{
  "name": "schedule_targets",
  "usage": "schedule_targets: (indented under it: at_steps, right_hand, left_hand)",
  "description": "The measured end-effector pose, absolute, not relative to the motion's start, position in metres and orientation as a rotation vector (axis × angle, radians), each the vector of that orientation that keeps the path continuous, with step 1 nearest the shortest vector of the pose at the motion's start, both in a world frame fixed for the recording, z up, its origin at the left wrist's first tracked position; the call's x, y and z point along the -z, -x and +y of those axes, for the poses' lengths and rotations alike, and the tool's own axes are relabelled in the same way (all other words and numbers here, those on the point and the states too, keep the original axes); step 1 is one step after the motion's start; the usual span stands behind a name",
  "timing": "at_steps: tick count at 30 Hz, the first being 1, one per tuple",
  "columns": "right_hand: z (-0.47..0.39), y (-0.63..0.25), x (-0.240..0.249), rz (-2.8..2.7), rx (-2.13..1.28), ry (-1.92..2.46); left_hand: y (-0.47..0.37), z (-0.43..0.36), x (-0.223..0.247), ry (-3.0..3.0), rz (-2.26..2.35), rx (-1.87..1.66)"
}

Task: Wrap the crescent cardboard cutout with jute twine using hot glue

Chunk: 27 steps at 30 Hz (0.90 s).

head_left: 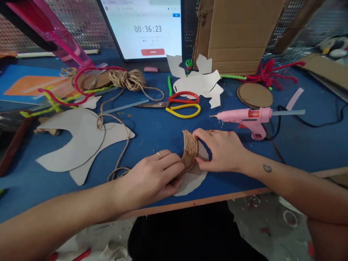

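- L hand [153, 177] grasping lower end of curved brown-twine-covered grey card piece [190, 145], nr front edge of blue table [152, 134]
- R hand [221, 150] pinching its R side
- Risk: coils may slip if L grip loosens

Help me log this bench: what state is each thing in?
Grey card, held, partly covered with tan twine
Pink plastic glue gun, stick loaded
Metal scissors with red and yellow handles, seemingly closed
Black framed screen, lit
Tan twine bundle, wound, strand loose
Brown cardboard discs, stacked
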State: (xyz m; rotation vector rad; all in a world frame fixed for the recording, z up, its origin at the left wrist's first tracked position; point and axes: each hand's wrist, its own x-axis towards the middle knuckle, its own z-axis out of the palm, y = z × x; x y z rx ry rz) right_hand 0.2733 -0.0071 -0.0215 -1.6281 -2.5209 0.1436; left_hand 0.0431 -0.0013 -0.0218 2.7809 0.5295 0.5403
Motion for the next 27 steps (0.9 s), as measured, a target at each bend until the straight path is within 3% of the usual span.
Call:
schedule_targets:
  at_steps: [9, 21, 27]
  right_hand:
    - [-0.006, -0.277, 0.021, -2.532, -0.201, 1.612]
    - [0.002, -0.290, 0.026, -2.540, -0.291, 1.435]
    - [0.002, -0.291, 0.025, -2.534, -0.354, 1.439]
  left_hand:
    - [-0.042, 0.000, 0.021, -2.749, 0.509, -0.509]
    - [-0.046, 0.014, -0.006, -2.686, 0.599, -0.008]
    - [-0.057, 0.028, -0.022, -2.652, 0.637, -0.086]
